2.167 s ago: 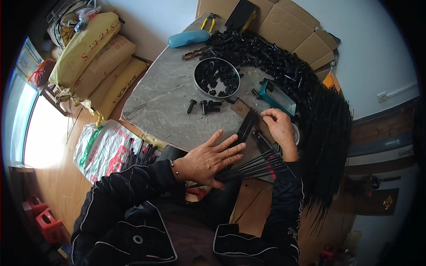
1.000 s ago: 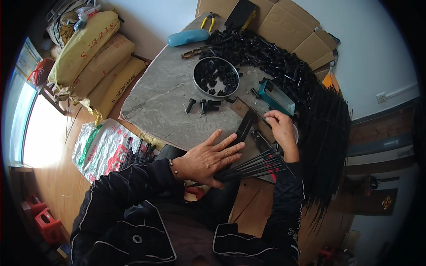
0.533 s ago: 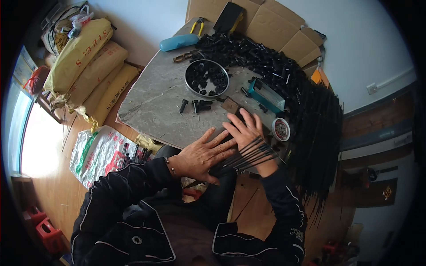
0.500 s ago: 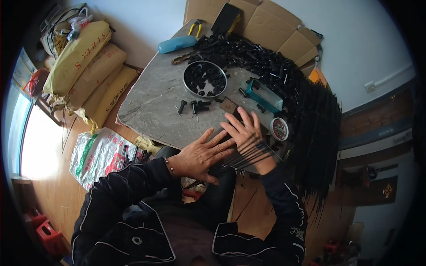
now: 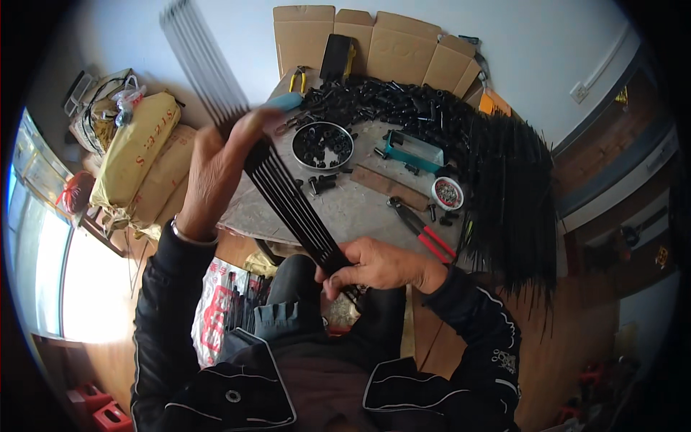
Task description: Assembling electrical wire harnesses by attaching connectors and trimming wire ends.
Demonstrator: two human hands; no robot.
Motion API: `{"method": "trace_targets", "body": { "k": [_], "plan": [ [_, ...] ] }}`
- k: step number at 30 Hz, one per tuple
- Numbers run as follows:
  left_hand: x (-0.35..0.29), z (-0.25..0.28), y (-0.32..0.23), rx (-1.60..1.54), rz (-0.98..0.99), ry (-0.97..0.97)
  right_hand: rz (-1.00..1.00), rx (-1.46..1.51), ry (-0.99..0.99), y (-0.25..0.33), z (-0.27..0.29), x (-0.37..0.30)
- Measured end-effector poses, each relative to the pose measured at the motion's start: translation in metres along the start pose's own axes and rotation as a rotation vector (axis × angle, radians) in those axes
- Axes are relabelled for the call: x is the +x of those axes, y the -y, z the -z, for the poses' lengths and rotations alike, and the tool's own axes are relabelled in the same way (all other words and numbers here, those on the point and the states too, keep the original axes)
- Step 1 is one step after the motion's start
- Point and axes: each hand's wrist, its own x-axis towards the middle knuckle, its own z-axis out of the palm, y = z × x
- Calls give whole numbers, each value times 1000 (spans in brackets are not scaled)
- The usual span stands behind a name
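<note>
While both hands are raised, a flat row of thin black rods [image 5: 296, 209] slants between them, above and in front of the near edge of the grey table [image 5: 353, 217]. Left hand [image 5: 223, 158]: closed around the upper stretch of the row, gripping it; its fingertips are blurred. Right hand [image 5: 378, 265]: thumb and fingers pinched on the row close to its lower end, short of the table's near edge. Rods lie side by side; their upper ends spread slightly and are smeared by motion blur. On the table, red-handled pliers [image 5: 435, 237] lie near the near right corner, beside a flat brown bar [image 5: 389, 187]. A small round dish [image 5: 448, 193] with small metallic pieces sits by the bar's right end, toward the right edge. Farther in: a round metal bowl [image 5: 295, 151] partly filled with black parts, and an open teal box [image 5: 421, 163] with black pieces near it. Black fittings [image 5: 403, 101] are heaped along the far edge, in front of upright cardboard [image 5: 403, 45]. A mass of long black rods [image 5: 511, 209] overhangs the right edge. At the far left corner: yellow-handled pliers [image 5: 302, 78] and a blue case [image 5: 288, 101], the latter partly hidden by the left hand.
</note>
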Motion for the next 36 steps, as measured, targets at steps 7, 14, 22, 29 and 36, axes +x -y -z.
{"method": "trace_targets", "body": {
  "k": [7, 14, 22, 29, 36],
  "plan": [
    [-125, -30, 27, 676, -247, 458, -304, -222, 249, -87, 19, 14],
    [-182, -80, 112, 13, 866, 1311, -407, -586, 591, -155, -17, 38],
    [-152, -95, 156, -355, 763, 1419, 77, -178, -86, -43, -40, -37],
    [-35, -142, 63, -702, 455, 899, -187, -654, -406, -153, -34, -42],
    [-161, -162, 138, -677, 417, 518, -257, -50, -484, -326, -54, 6]
  ]
}}
